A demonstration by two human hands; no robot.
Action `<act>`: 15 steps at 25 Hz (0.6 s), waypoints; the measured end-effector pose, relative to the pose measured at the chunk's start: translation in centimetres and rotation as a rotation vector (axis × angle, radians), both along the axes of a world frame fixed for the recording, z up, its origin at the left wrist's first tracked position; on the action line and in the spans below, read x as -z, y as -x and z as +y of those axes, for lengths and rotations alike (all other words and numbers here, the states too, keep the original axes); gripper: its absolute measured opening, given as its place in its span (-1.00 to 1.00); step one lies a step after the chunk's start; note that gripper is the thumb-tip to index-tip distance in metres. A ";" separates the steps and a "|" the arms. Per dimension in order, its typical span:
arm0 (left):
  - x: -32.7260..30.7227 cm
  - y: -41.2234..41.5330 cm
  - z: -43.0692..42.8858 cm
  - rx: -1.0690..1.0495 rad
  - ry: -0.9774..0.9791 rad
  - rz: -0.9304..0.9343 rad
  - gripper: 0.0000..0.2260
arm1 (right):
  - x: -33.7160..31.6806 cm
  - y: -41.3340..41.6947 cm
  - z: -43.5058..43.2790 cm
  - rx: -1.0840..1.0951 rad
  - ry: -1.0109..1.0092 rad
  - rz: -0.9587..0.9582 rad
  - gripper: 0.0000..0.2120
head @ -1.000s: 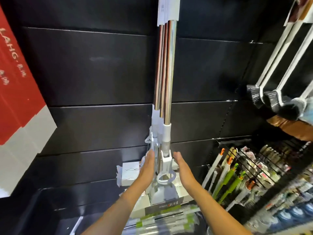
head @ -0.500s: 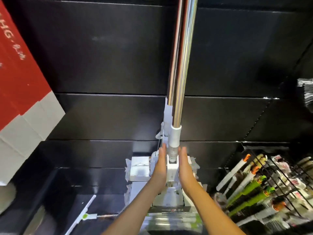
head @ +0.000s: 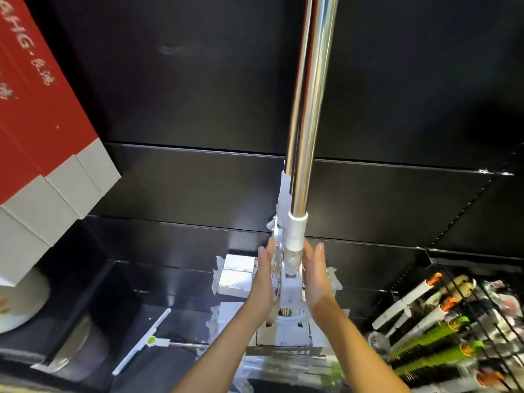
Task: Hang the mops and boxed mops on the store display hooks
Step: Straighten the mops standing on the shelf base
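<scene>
Saw the left hand (head: 265,279) and right hand (head: 316,279) flat open, flanking the hanging mops (head: 304,137) at the white joint (head: 295,234) by the black wall (head: 170,180). I'd damp any swing gently, no squeezing.

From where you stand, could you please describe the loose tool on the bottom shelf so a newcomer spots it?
Follow the chrome mop poles down the black wall to the left hand. Lower left of it, a T-shaped tool lies flat on the dark shelf. It alone has a green spot on its white blade.
</scene>
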State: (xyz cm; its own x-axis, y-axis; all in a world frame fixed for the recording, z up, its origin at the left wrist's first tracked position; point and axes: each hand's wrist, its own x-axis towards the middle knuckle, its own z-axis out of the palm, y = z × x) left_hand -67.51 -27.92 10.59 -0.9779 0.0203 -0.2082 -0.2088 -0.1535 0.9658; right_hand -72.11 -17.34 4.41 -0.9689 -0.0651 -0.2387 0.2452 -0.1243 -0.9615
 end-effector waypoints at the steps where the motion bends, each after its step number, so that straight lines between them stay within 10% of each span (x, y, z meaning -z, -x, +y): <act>1: 0.8 1.1 -0.5 -0.015 0.029 -0.004 -0.56 | -1.7 0.1 0.7 -0.001 -0.026 -0.010 -0.18; 8: 2.2 8.8 -1.8 0.063 -0.055 -0.075 -0.27 | -3.9 4.5 -0.8 0.000 0.082 -0.038 -0.05; 15: 2.3 9.1 -1.1 0.130 -0.229 -0.046 -0.10 | -5.0 4.0 -2.3 0.032 0.141 -0.108 -0.31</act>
State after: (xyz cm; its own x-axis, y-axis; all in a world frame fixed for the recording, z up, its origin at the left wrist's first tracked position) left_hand -76.60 -28.99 8.30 -0.9536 0.1968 -0.2280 -0.2840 -0.3360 0.8980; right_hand -76.12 -19.62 9.41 -0.9402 -0.0752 -0.3322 0.3400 -0.2657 -0.9021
